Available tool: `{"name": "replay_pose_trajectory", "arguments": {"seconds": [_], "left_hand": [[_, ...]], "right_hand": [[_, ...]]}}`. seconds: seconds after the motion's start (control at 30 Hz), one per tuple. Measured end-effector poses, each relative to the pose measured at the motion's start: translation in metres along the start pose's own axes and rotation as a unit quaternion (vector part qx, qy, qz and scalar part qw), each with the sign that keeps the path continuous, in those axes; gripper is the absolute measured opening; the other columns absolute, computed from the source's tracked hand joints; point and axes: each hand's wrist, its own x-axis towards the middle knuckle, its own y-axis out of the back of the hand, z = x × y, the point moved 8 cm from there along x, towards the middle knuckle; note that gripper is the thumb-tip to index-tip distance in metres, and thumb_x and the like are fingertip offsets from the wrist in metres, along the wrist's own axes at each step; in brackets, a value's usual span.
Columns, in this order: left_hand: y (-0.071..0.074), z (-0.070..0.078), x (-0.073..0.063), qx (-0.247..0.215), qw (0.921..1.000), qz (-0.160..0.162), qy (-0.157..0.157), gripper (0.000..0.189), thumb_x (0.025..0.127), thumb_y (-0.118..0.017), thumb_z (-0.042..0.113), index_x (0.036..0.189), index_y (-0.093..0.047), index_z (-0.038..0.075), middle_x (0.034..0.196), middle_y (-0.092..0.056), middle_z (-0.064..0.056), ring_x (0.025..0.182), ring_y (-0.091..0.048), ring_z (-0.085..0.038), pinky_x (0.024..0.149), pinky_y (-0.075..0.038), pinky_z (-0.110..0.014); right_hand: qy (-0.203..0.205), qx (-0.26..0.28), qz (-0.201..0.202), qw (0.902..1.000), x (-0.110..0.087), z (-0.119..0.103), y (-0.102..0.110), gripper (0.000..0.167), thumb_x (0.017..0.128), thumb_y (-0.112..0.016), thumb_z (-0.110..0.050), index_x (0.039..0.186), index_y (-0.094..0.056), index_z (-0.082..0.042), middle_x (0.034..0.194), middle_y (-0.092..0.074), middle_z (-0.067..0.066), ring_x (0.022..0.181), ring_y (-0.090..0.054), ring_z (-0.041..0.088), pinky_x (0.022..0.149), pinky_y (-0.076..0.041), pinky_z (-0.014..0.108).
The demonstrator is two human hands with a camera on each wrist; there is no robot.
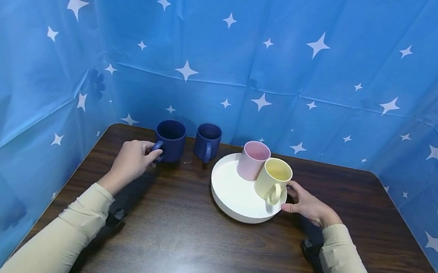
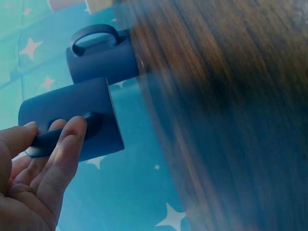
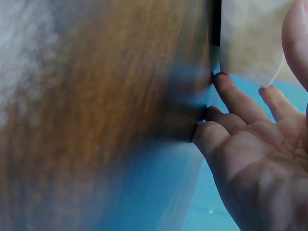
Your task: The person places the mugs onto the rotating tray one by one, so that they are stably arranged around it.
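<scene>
- While pinching the handle of the held blue mug with the curled fingers of the left hand, could let it tilt, being gripped at 1 side only.
- Seemingly raised off the table; could knock the second blue mug, close on the right, if swung sideways.
- At the right hand, loosely parted by the rim of the tray; cannot tell about firm contact, but could slide the tray by pushing.
- With the yellow mug and pink mug close together on it, could clink both if jolted.
- Hemmed in behind the 2 blue mugs by the table's far edge and the curtain; freer toward the wide near side.
</scene>
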Motion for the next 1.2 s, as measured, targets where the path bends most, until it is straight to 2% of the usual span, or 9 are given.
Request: {"name": "replay_pose_trajectory", "arguments": {"seconds": [0.23,0.53,0.8,0.93,1.2], "left_hand": [[0.005,0.006,-0.009,0.016,0.9997,-0.006,-0.015,0.027,0.103,-0.063,0.018,0.110,-0.074,-0.005,0.089,-0.076,-0.015,0.070,-0.074,-0.021,0.057,-0.052,-0.032],[0.007,0.021,-0.018,-0.004,0.9989,-0.030,-0.036,0.026,0.101,-0.065,0.017,0.114,-0.073,-0.004,0.091,-0.077,-0.016,0.072,-0.075,-0.023,0.060,-0.056,-0.033],[0.004,0.036,-0.019,-0.003,0.9961,-0.053,-0.070,0.020,0.100,-0.066,0.018,0.103,-0.077,0.000,0.082,-0.075,-0.010,0.070,-0.073,-0.018,0.052,-0.045,-0.026],[0.001,0.041,-0.020,-0.011,0.9944,-0.064,-0.083,0.018,0.099,-0.068,0.017,0.098,-0.077,0.002,0.079,-0.075,-0.008,0.070,-0.073,-0.021,0.048,-0.039,-0.026],[-0.008,0.047,-0.025,-0.044,0.9905,-0.103,-0.080,0.016,0.099,-0.068,0.016,0.102,-0.076,0.002,0.086,-0.076,-0.007,0.070,-0.073,-0.013,0.058,-0.055,-0.028]], "right_hand": [[-0.001,-0.003,0.001,1.0000,-0.001,-0.002,-0.001,0.098,0.092,-0.077,-0.014,0.161,-0.008,-0.004,0.161,-0.020,0.035,0.149,-0.020,0.049,0.114,-0.023,0.067],[-0.001,0.001,0.002,1.0000,-0.002,-0.002,0.001,0.100,0.091,-0.077,-0.014,0.161,-0.006,-0.003,0.161,-0.016,0.035,0.150,-0.015,0.049,0.114,-0.021,0.067],[0.003,0.000,0.004,1.0000,-0.002,-0.002,0.001,0.100,0.091,-0.078,-0.015,0.161,-0.007,-0.003,0.161,-0.017,0.035,0.149,-0.018,0.050,0.114,-0.022,0.067],[0.001,-0.002,0.004,1.0000,-0.001,-0.001,0.001,0.100,0.091,-0.078,-0.016,0.161,-0.008,-0.003,0.161,-0.017,0.035,0.149,-0.019,0.050,0.113,-0.024,0.067],[-0.002,-0.007,0.002,1.0000,-0.001,-0.001,-0.002,0.101,0.091,-0.078,-0.017,0.161,-0.007,-0.004,0.161,-0.017,0.035,0.149,-0.018,0.050,0.113,-0.022,0.068]]}}
